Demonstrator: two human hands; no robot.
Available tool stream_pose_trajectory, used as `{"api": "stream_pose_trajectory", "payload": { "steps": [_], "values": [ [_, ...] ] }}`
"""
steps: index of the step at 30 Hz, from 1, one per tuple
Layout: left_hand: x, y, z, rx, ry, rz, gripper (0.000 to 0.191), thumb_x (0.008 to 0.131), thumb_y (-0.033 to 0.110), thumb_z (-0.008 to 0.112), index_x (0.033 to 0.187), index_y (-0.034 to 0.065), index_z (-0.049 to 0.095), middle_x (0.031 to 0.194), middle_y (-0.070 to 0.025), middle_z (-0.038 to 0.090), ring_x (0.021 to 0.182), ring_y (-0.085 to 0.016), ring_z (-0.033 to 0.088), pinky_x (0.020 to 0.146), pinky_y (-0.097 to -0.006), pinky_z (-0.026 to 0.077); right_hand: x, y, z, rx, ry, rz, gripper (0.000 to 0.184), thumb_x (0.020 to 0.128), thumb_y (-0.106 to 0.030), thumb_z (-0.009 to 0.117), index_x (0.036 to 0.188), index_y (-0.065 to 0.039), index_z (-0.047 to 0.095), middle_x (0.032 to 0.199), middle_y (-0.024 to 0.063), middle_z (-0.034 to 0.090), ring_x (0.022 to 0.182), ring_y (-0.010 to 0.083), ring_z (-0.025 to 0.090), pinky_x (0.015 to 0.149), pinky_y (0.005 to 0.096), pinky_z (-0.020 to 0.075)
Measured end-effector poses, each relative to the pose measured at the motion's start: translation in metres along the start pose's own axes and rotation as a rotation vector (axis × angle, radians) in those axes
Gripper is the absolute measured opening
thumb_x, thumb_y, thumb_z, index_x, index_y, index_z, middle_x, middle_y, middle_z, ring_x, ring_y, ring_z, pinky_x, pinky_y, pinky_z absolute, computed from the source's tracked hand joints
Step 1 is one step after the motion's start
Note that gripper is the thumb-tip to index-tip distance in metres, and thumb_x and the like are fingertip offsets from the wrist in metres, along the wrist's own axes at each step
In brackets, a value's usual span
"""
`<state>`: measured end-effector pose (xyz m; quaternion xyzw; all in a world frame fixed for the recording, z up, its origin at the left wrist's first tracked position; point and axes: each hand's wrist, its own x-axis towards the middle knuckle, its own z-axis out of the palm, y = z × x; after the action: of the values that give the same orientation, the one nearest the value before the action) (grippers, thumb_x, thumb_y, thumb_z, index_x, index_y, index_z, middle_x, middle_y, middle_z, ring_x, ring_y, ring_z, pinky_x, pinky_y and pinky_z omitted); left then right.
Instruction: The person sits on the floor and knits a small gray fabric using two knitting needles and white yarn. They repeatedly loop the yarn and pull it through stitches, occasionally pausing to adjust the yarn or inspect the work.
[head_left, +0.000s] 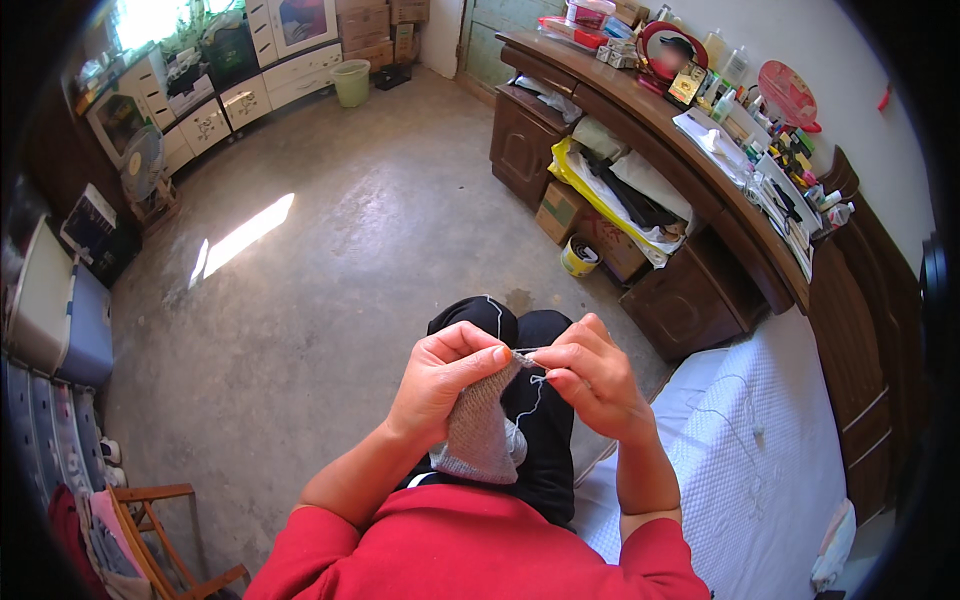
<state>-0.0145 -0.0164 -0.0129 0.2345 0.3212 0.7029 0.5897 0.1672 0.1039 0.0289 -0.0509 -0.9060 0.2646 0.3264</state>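
A piece of grey knitting (484, 427) hangs over my lap, its upper edge pinched between the thumb and fingers of my left hand (442, 375). Close on the right, my right hand (589, 375) grips a thin knitting needle (536, 365) at the top corner of the fabric, with the thumb and index finger near its end. Another thin needle (525, 349) runs between the two hands. Light grey yarn (534, 405) loops down from the right hand to the fabric, and a strand passes over my left knee. The needle tips are too small to make out.
A white quilted mattress (750, 442) with loose yarn on it lies at my right. Beyond stands a brown wooden desk (645, 105) crowded with bottles, papers and a mirror. Plastic storage bins (94, 322) and a wooden chair (154, 493) are at the left; a green bin (351, 84) stands far off.
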Motion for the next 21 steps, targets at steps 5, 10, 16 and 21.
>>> {"api": "stream_pose_trajectory", "payload": {
  "steps": [5, 10, 16, 21],
  "values": [
    [-0.002, -0.006, 0.009, 0.039, 0.053, 0.079, 0.007, 0.092, 0.007, 0.072, 0.096, 0.0012, 0.069, 0.091, -0.0043, 0.071, 0.082, -0.008, 0.065, 0.073, -0.0221, 0.052, 0.002, -0.015, 0.008, -0.307, 0.068, -0.089, 0.030, 0.083, -0.024, 0.076, 0.105, -0.006, 0.067, 0.090, 0.0067, 0.061, 0.083, 0.0253, 0.055, 0.077, 0.0364, 0.0443],
    [-0.001, -0.015, 0.012, 0.085, -0.020, 0.020, 0.007, 0.092, 0.004, 0.069, 0.099, 0.0003, 0.071, 0.090, -0.0045, 0.071, 0.080, -0.009, 0.065, 0.072, -0.0230, 0.053, 0.017, -0.008, 0.019, 0.046, 0.101, 0.030, 0.048, 0.075, -0.046, 0.081, 0.097, -0.007, 0.064, 0.086, 0.0076, 0.060, 0.081, 0.0256, 0.054, 0.076, 0.0378, 0.0434],
    [-0.002, -0.004, 0.007, 0.114, -0.013, 0.043, 0.013, 0.094, 0.006, 0.067, 0.103, -0.0012, 0.073, 0.096, -0.0038, 0.071, 0.087, -0.009, 0.064, 0.077, -0.0227, 0.051, 0.007, -0.010, 0.009, -0.351, 0.096, -0.012, 0.035, 0.079, -0.040, 0.079, 0.093, -0.010, 0.068, 0.073, 0.0024, 0.052, 0.071, 0.0218, 0.047, 0.066, 0.0356, 0.0336],
    [-0.002, 0.000, 0.014, 0.088, -0.013, 0.009, 0.014, 0.095, 0.003, 0.064, 0.106, -0.0016, 0.071, 0.093, -0.0032, 0.069, 0.087, -0.008, 0.064, 0.079, -0.0233, 0.051, -0.002, -0.013, 0.010, -0.414, 0.225, -0.110, 0.016, 0.079, -0.019, 0.079, 0.092, -0.012, 0.073, 0.065, -0.0031, 0.054, 0.065, 0.0163, 0.047, 0.068, 0.0333, 0.0317]
  ]
}}
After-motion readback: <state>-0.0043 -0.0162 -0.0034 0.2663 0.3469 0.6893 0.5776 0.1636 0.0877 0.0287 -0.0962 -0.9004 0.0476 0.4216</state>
